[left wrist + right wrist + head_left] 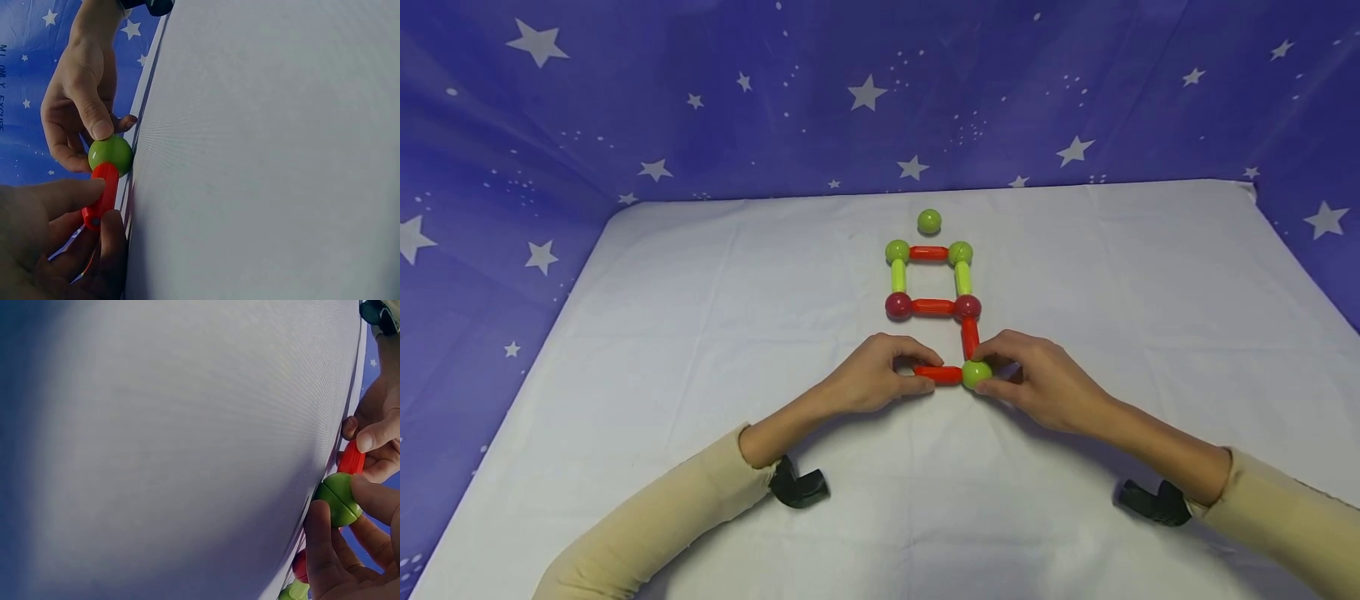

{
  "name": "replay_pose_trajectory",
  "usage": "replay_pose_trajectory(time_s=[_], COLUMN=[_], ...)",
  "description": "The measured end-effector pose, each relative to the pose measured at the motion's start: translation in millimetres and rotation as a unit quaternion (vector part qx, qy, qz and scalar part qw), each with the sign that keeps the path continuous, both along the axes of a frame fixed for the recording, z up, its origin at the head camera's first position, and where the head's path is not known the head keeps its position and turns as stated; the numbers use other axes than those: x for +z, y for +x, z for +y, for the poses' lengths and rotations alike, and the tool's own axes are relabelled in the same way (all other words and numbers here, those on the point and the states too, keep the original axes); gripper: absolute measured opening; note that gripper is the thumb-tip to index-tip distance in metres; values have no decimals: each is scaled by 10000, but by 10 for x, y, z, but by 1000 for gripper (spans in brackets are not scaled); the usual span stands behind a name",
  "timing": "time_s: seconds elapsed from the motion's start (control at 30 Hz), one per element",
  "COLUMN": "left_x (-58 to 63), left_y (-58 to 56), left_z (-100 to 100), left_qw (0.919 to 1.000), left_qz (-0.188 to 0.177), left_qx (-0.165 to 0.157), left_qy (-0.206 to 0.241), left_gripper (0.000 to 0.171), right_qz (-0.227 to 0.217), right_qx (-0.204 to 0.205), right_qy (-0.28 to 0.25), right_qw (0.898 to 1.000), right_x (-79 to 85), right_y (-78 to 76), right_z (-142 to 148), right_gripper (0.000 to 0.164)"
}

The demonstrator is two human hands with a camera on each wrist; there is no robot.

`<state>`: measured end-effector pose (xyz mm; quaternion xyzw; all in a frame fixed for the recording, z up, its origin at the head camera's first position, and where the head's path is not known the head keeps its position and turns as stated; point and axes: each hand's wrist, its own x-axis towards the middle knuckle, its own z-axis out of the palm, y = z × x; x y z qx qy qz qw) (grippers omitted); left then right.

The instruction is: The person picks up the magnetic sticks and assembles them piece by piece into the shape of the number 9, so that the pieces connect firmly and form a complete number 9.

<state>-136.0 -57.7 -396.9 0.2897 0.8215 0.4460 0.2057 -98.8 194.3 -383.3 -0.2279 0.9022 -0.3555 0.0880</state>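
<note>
My left hand (880,375) pinches a red rod (942,376) between thumb and fingers; the left wrist view shows its free end beside the fingertips. The rod's other end touches a green ball (976,374), which my right hand (1045,379) holds between thumb and fingers. From that ball another red rod (970,337) runs up to a dark red ball (967,307). Beyond lies a square of rods and balls: a second dark red ball (898,306), two green balls at the far corners, red rods across and yellow-green rods (963,278) at the sides.
A loose green ball (929,221) lies behind the square. White cloth (760,292) covers the table, and a blue curtain with stars (865,92) hangs along the back and sides. Black wrist mounts (799,487) stick out below both sleeves.
</note>
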Motion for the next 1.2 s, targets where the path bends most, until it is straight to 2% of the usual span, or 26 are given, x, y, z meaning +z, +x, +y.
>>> replay_pose_trajectory(time_s=[0.17,0.33,0.47,0.6,0.73,0.83,0.93,1.07,1.2], left_x=[46,204,380,503,588,619,623,577,481], left_y=[-49,-235,-509,-874,-1235,-1454,-1608,-1725,-1777], left_z=[-23,-18,47,187,350,450,513,560,588], left_qw=[9999,9984,9949,9888,9803,9738,9694,9671,9668], left_qz=[-53,-141,33,187,160,33,-88,-339,-507], left_qx=[72,364,782,1331,1893,2249,2451,2498,2405], left_qy=[60,416,632,641,536,338,20,-355,-707], left_gripper=[25,26,28,29,30,34,38,44,49], right_qz=[12,-5,-1,51,71,65,74,65,63], right_qx=[-28,-81,-59,-34,-40,-36,-10,2,13], right_qy=[62,212,225,226,211,158,110,77,81], right_qw=[10000,9997,9997,9997,9997,9998,9999,9999,9999], right_x=[6,19,23,24,19,11,9,13,19], right_y=[4,25,30,26,33,39,41,39,34], right_z=[-8,-11,-17,-21,-23,-19,-15,-10,1], right_gripper=[34,34,33,34,34,34,34,33,33])
